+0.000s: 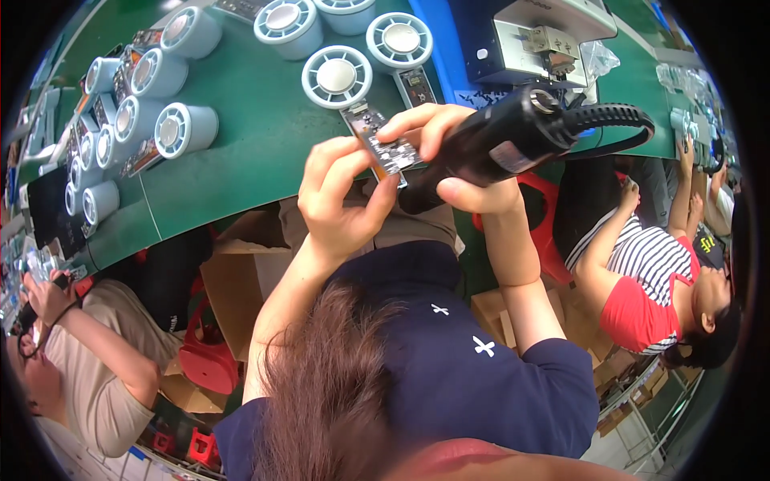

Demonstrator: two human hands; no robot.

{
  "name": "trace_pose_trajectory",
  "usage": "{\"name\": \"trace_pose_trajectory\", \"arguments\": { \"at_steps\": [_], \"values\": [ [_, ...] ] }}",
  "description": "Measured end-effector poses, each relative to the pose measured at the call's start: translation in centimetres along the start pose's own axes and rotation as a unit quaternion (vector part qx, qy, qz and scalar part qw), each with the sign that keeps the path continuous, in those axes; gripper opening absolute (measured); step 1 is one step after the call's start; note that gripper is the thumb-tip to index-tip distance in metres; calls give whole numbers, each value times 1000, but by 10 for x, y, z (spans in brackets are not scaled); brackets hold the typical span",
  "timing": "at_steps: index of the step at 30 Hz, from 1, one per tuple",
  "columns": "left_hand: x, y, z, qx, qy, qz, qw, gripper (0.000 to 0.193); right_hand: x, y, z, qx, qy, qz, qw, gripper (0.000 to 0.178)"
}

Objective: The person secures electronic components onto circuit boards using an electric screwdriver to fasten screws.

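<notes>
My left hand [341, 188] is closed on the edge of a narrow circuit board [383, 144], its thumb and fingers at the near end. The board's far end meets a light-blue round spoked housing [337, 76]; whether they are joined I cannot tell. A thick black electric screwdriver [509, 136] with a ribbed cable lies across my right hand [489, 196]. The right fingertips also touch the board's right edge. The screwdriver's lower end is by the near end of the board, and its tip is hidden.
Several more light-blue housings [401, 40] stand on the green table [241, 152], more of them at the left. A boxy machine [537, 48] sits on a blue mat at the back right. People work on both sides, near red stools [210, 353] and cardboard boxes.
</notes>
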State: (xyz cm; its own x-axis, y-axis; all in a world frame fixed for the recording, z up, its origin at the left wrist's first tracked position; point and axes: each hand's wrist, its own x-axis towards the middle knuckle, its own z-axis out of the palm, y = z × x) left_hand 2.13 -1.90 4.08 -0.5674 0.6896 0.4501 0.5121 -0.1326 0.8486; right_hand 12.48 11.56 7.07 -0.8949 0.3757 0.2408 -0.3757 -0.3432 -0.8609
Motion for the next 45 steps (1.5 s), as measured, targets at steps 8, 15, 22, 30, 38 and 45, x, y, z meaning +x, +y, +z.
{"name": "trace_pose_trajectory", "arguments": {
  "at_steps": [8,15,22,30,38,45],
  "values": [
    [9,11,-13,242,-29,11,970,26,5,1,7,-3,-24,-68,997,29],
    [6,-6,-27,111,-12,-45,993,16,4,6,6,12,-56,-48,997,29],
    [22,-12,-32,-2,22,-134,991,10,0,10,5,-9,-47,-37,998,28],
    [21,-23,-31,-64,61,-150,985,8,-14,9,3,-101,14,82,991,32],
    [27,-31,-31,-85,81,-107,987,9,-17,23,0,-75,33,62,995,28],
    [29,-33,-36,84,69,68,992,11,-19,24,5,-44,48,50,997,29]
  ]
}}
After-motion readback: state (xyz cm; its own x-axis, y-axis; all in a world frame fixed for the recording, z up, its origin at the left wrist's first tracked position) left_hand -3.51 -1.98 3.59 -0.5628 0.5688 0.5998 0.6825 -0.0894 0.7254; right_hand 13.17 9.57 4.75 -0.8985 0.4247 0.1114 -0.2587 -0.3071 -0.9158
